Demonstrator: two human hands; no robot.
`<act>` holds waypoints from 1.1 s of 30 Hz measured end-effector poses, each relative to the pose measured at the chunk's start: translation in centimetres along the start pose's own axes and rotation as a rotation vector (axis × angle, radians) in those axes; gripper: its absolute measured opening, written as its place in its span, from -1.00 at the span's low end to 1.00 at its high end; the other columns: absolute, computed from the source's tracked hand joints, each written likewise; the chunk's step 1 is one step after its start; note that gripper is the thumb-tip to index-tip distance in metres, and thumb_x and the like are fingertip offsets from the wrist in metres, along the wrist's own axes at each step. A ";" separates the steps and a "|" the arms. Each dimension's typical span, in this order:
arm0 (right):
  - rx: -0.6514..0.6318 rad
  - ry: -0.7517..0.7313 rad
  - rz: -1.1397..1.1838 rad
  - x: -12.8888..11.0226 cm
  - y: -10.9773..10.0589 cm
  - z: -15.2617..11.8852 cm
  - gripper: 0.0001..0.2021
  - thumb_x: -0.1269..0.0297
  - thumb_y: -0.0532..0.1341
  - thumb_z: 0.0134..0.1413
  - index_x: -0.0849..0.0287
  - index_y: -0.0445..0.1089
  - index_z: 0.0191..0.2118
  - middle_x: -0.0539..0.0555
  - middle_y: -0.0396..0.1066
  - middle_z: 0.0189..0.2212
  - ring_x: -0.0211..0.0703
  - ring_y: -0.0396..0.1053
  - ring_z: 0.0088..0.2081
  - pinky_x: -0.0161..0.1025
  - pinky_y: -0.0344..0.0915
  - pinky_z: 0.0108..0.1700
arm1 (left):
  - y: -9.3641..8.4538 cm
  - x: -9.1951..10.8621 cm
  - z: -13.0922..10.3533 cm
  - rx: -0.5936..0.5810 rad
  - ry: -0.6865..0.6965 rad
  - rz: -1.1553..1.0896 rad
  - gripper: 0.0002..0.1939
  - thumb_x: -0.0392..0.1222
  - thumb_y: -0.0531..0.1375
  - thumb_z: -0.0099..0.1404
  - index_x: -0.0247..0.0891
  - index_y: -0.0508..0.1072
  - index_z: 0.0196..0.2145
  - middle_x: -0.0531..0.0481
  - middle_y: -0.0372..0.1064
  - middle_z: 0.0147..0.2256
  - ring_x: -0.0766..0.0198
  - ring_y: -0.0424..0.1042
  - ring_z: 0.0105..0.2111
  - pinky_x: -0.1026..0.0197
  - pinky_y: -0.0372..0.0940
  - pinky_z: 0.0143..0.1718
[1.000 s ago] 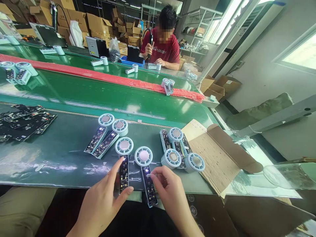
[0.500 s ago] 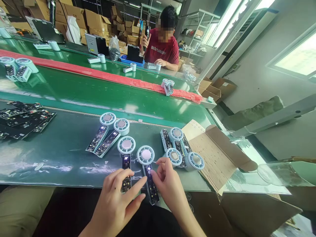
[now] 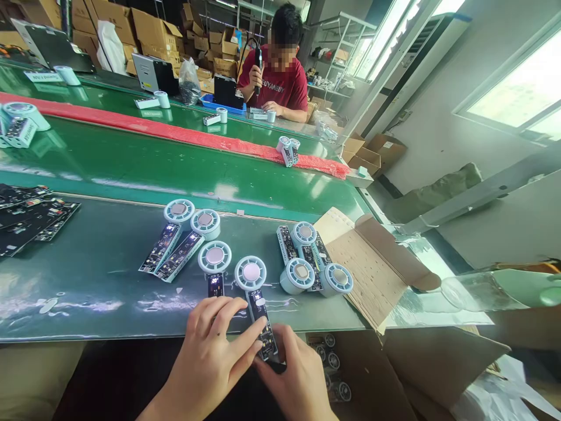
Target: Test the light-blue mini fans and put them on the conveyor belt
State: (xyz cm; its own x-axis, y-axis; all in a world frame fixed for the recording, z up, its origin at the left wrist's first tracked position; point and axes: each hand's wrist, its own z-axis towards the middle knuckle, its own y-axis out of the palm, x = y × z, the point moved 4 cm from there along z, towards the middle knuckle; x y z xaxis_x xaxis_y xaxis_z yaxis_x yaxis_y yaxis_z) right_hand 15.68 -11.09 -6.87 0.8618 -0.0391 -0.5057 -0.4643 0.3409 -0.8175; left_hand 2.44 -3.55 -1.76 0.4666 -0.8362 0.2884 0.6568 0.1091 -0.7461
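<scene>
A light-blue handheld fan with a round grille head and an exposed circuit board along its handle lies at the bench's front edge. My right hand has thumb and fingers round the lower end of that handle. Over the same board reaches my left hand, fingers apart, its index fingertip at the board's side. Partly under the left hand is a second fan, a small lit display on its board. Two more fans lie behind it to the left.
Several fans cluster on the right beside an opened cardboard piece. Loose black circuit boards lie at left. A green conveyor with a red strip runs behind. Across it sits a person in a red shirt.
My right hand has moved down from the upper part of the board to the handle's lower end. My left hand stays beside the handle. The whole view has shifted slightly.
</scene>
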 end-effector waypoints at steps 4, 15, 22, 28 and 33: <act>0.019 0.010 -0.011 -0.2 0.5 0.2 -0.60 -0.10 -0.02 0.19 0.18 0.23 -0.30 -0.03 0.34 -0.62 -0.16 0.34 -0.64 -0.30 0.17 -0.62 | 0.0 0.0 0.2 -0.014 0.020 -0.005 -0.77 -0.26 0.20 0.23 -0.11 0.52 -0.14 -0.11 0.24 -0.11 0.02 0.22 -0.09 -0.07 0.09 -0.01; 0.195 -0.015 0.137 -0.3 0.6 0.1 -0.86 0.24 0.08 0.14 0.17 0.22 -0.39 -0.10 0.21 -0.70 -0.28 0.20 -0.72 -0.37 0.11 -0.67 | -0.1 0.1 -0.3 -0.013 0.039 -0.001 -0.69 -0.30 0.20 0.22 -0.14 0.47 -0.07 -0.15 0.22 -0.11 0.00 0.22 -0.06 -0.14 0.07 0.03; 0.414 -0.035 0.176 1.1 -3.2 0.4 -0.83 0.15 0.12 0.17 0.14 0.23 -0.33 -0.07 0.26 -0.62 -0.31 0.19 -0.68 -0.39 0.15 -0.63 | -1.9 -2.6 -1.6 0.197 -0.098 0.051 -0.70 -0.40 0.19 0.17 -0.17 0.44 -0.13 -0.20 0.18 -0.10 -0.05 0.20 -0.02 -0.10 0.08 -0.01; 0.608 0.366 0.030 9.1 -9.4 2.3 -0.68 -0.02 0.17 0.09 0.14 0.19 -0.42 -0.11 0.20 -0.70 -0.30 0.12 -0.69 -0.38 0.10 -0.63 | -1.5 -5.2 -3.2 0.131 -0.331 0.070 -0.68 -0.19 0.10 0.27 -0.11 0.31 -0.01 -0.17 0.19 -0.06 0.00 0.27 -0.10 -0.14 0.17 -0.05; 0.491 0.427 -0.032 14.8 -10.4 3.8 -0.63 -0.12 0.12 0.07 0.12 0.16 -0.41 -0.07 0.25 -0.68 -0.23 0.19 -0.64 -0.33 0.14 -0.54 | -0.9 -6.9 -4.5 0.060 -0.711 -0.059 -0.62 0.06 0.05 0.27 -0.07 0.27 0.01 -0.07 0.20 0.00 0.22 0.34 -0.30 0.35 0.34 -0.61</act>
State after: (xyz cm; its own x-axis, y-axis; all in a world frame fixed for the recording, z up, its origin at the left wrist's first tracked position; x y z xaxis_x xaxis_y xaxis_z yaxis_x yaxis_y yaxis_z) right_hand 34.02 -11.62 -4.82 0.6693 -0.3918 -0.6313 -0.2053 0.7191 -0.6639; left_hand -3.97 -0.31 -5.78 0.6890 -0.2912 0.6636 0.7147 0.1214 -0.6888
